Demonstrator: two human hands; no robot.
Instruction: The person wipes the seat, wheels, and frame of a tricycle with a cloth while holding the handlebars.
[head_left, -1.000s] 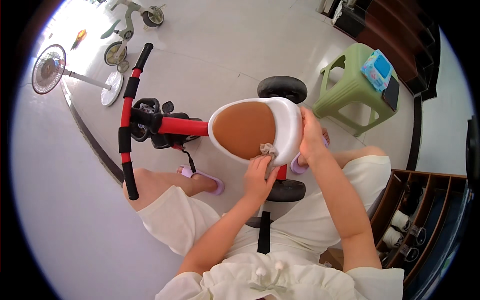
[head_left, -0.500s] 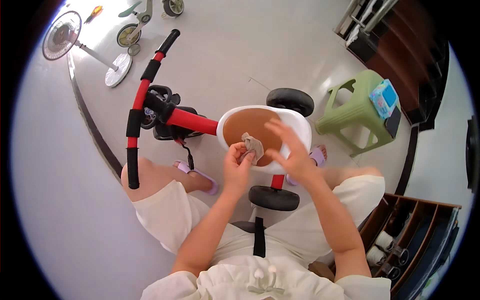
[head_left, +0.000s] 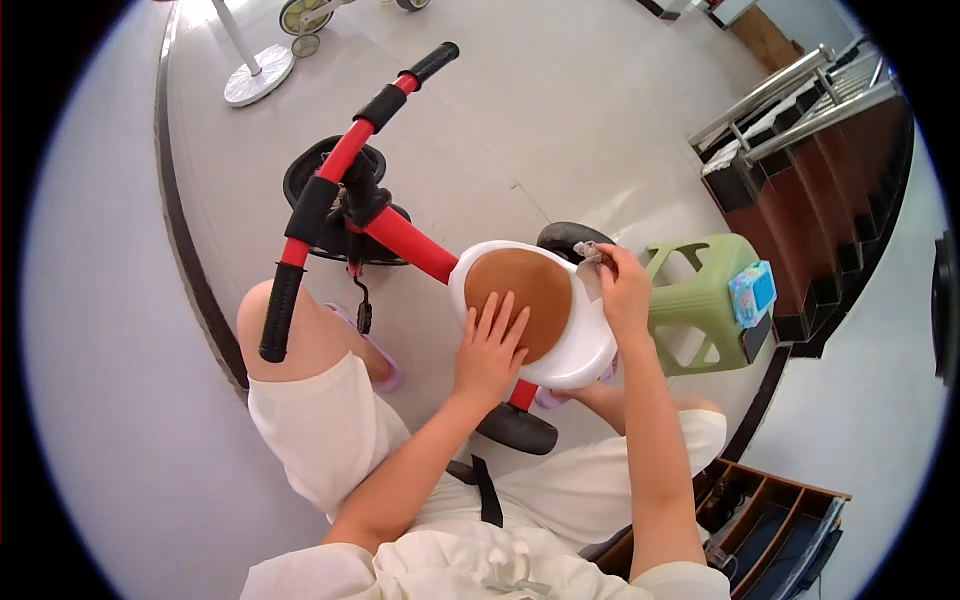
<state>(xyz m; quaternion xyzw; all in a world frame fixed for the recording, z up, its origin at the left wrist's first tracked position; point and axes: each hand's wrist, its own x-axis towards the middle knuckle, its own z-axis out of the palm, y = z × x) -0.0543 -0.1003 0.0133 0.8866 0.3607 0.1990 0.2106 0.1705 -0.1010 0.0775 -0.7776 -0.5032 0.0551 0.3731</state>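
Parts of the tricycle [head_left: 400,235] are hidden from me: the seat [head_left: 530,310] covers the frame behind it, my left hand [head_left: 490,350] blocks the near edge of the brown pad, and only slices of the two rear wheels show, one past the far rim of the seat [head_left: 565,238] and one below it by my lap [head_left: 515,428]. The small grey thing [head_left: 590,262] pinched in my right hand [head_left: 625,290] is too small to make out; it could be a scrap of cloth or a tool, I cannot tell which.

My left hand lies flat and open on the seat, fingers spread across the brown pad. My right hand is closed around the grey thing at the seat's right rim.

Around me, a green plastic stool [head_left: 700,305] stands just beside the seat on my right, with a small blue packet [head_left: 750,292] on its far edge. Wooden stairs with a metal rail [head_left: 810,110] rise beyond it. A fan's round white base [head_left: 258,75] sits well away at the top left. A wooden rack [head_left: 780,525] shows at the lower right, cut off by the picture's rim.

The tricycle stands between my knees, its red bar running from the seat up and left toward the front wheel [head_left: 330,200]. The handlebar [head_left: 340,190] crosses that line, one black grip far up, the other touching my left knee [head_left: 290,320].
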